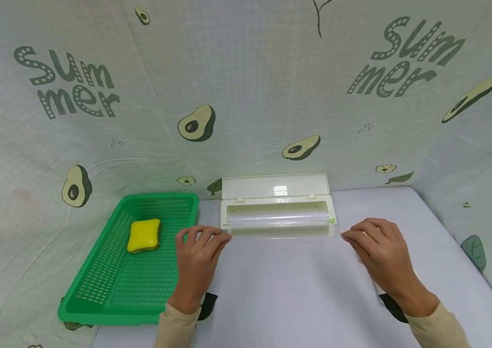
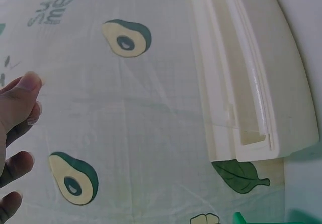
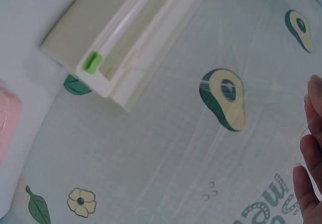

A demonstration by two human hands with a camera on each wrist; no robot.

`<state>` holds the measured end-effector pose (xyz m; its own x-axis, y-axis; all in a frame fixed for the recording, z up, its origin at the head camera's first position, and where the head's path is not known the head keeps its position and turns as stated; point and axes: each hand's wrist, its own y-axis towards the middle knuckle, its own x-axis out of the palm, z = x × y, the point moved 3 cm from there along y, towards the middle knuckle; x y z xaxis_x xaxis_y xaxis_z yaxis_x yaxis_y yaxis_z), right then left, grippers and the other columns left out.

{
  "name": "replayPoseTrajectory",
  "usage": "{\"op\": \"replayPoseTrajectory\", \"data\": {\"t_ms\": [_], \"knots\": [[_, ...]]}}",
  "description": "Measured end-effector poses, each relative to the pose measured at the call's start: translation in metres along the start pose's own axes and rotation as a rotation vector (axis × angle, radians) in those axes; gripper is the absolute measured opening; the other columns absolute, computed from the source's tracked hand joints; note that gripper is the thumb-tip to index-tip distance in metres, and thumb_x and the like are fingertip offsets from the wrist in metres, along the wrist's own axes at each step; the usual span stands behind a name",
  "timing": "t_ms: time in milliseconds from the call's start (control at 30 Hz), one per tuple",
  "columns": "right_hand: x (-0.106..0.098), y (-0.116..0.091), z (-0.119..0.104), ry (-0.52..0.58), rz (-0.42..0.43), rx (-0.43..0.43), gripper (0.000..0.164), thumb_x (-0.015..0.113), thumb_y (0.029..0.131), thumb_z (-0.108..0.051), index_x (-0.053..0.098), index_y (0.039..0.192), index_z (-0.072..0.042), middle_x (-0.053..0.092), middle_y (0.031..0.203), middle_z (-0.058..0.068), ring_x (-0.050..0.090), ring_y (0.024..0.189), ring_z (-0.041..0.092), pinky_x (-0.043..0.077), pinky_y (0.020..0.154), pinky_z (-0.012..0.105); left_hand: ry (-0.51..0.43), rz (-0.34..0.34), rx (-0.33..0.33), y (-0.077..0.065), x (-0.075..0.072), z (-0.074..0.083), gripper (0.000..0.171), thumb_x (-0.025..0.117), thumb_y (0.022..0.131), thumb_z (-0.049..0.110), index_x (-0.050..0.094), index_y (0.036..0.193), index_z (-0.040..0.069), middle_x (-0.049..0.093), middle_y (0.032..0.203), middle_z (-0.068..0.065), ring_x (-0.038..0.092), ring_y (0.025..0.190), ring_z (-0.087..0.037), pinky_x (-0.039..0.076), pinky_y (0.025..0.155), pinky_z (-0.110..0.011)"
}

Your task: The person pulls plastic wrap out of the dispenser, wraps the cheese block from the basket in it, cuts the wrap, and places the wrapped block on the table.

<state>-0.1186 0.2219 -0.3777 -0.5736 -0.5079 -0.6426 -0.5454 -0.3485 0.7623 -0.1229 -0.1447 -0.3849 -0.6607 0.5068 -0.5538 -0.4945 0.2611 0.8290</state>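
Note:
Behind both hands stands a white plastic wrap dispenser point(image 1: 224, 212) with its lid point(image 1: 267, 187) raised and a roll of clear film point(image 1: 278, 219) inside. A thin transparent sheet of plastic wrap stretches from it towards me, its outline faint. At its left corner, my left hand point(image 1: 198, 256) pinches the film between thumb and fingertips. My right hand point(image 1: 381, 249) pinches the opposite corner, and a bit of film glints at the fingers in the right wrist view. In that view a small green slider point(image 3: 92, 63) sits on the dispenser's end.
A green perforated basket point(image 1: 78, 302) holds a yellow sponge point(image 1: 144, 235) on the left. A pink item point(image 3: 7, 123) lies on the white table point(image 1: 281, 295), mostly hidden behind my right hand in the head view. An avocado-print sheet point(image 1: 246, 87) hangs behind.

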Motion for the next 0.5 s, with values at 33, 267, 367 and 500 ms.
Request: {"op": "replayPoseTrajectory", "data": {"t_ms": [33,267,367,500], "knots": [[-0.001,0.000,0.000,0.000,0.011,-0.008,0.062,0.038,0.116,-0.039,0.077,0.087,-0.001,0.072,0.084,0.010,0.060,0.092,0.035,0.041,0.081,0.045,0.000,0.004,0.006,0.000,-0.001,0.000,0.016,0.089,0.078,0.005,0.083,0.091,0.012,0.071,0.087,-0.001,0.060,0.092,-0.027,0.035,0.090,-0.051],[-0.006,0.002,-0.002,0.002,0.067,-0.043,0.059,0.041,0.116,-0.037,0.077,0.086,-0.001,0.071,0.083,0.010,0.060,0.089,0.036,0.040,0.080,0.045,0.004,0.023,0.026,0.003,-0.007,0.004,0.015,0.089,0.079,0.007,0.083,0.091,0.012,0.071,0.086,-0.001,0.060,0.091,-0.027,0.035,0.089,-0.051],[-0.008,0.002,-0.003,-0.009,0.054,-0.037,0.061,0.040,0.116,-0.038,0.077,0.086,-0.001,0.072,0.083,0.010,0.060,0.090,0.035,0.040,0.080,0.044,0.004,0.045,0.033,0.004,-0.010,0.006,0.015,0.089,0.077,0.007,0.083,0.091,0.012,0.071,0.085,-0.001,0.061,0.090,-0.028,0.035,0.089,-0.052],[-0.011,0.002,-0.005,0.011,0.084,-0.044,0.060,0.041,0.116,-0.037,0.077,0.085,0.000,0.072,0.083,0.011,0.061,0.089,0.037,0.039,0.079,0.045,-0.006,0.073,0.044,0.005,-0.014,0.009,0.004,0.083,0.085,0.012,0.082,0.089,0.011,0.071,0.085,-0.002,0.061,0.090,-0.029,0.035,0.088,-0.053]]}}
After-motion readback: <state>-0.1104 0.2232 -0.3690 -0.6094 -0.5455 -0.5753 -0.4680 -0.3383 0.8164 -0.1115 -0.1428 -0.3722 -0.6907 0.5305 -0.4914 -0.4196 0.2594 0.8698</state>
